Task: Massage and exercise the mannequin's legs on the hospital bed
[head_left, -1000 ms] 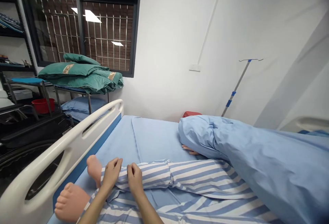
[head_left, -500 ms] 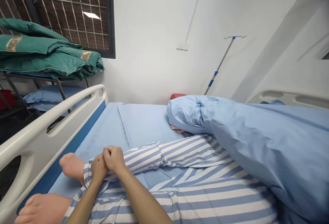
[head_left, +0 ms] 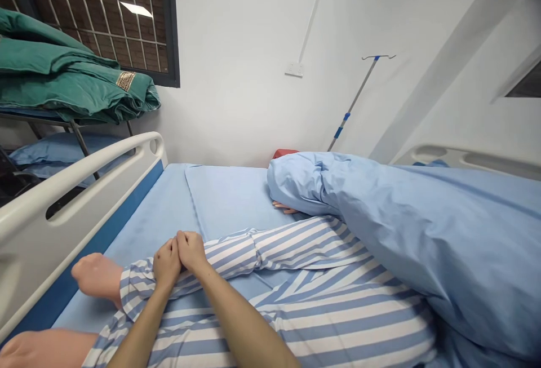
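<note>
A manikin lies on the bed in blue-and-white striped trousers [head_left: 338, 300]. Both hands are at the shin of its farther leg, closed and touching each other. My left hand [head_left: 166, 262], nearer the ankle, has its fingers curled into the trouser cloth. My right hand [head_left: 191, 251] is closed against it on the knee side, also at the cloth; its fingertips are hidden. The farther foot [head_left: 98, 276] is bare, and the nearer foot [head_left: 46, 347] is partly cut off at the lower left. A light blue quilt [head_left: 406, 233] covers the upper body, with some fingers [head_left: 285, 208] showing beneath its edge.
A cream bed end board [head_left: 105, 159] stands on the left. The blue sheet [head_left: 230, 193] stretches behind the legs. Green folded bedding [head_left: 76, 80] is piled on a rack at the left. An IV pole [head_left: 355, 100] and a red object [head_left: 285, 153] are beyond the bed.
My hands were apart on the lower leg and have come together, touching. The trouser cuff sits more bunched near the ankle. The view has shifted right and down.
</note>
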The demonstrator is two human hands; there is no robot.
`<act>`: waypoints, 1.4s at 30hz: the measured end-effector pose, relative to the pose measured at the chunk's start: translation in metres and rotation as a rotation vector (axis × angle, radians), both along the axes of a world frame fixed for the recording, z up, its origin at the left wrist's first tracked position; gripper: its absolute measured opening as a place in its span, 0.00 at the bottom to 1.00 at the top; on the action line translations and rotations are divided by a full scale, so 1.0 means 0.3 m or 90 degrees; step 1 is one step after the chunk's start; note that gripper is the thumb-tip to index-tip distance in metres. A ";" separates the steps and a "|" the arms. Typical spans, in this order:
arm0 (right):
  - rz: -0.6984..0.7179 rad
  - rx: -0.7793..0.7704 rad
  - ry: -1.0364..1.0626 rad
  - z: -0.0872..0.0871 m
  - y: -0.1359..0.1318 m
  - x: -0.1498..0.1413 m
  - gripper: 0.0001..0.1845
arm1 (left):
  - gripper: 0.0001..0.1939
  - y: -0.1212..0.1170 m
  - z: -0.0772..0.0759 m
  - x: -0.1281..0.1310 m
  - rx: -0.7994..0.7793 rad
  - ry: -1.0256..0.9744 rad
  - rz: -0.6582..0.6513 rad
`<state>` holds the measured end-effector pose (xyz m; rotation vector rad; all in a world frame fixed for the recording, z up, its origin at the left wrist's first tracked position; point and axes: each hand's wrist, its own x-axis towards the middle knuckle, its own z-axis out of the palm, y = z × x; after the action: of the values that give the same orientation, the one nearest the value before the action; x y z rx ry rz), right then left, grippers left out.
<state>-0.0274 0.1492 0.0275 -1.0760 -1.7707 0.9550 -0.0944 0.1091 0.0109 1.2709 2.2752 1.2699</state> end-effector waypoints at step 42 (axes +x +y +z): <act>-0.073 0.085 -0.073 0.025 0.174 0.410 0.23 | 0.18 0.201 0.044 0.359 -0.017 0.037 -0.005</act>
<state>0.0956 0.2012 0.0349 -1.1529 -1.8163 0.7069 0.0134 0.1695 0.0240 1.3240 2.3158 1.2110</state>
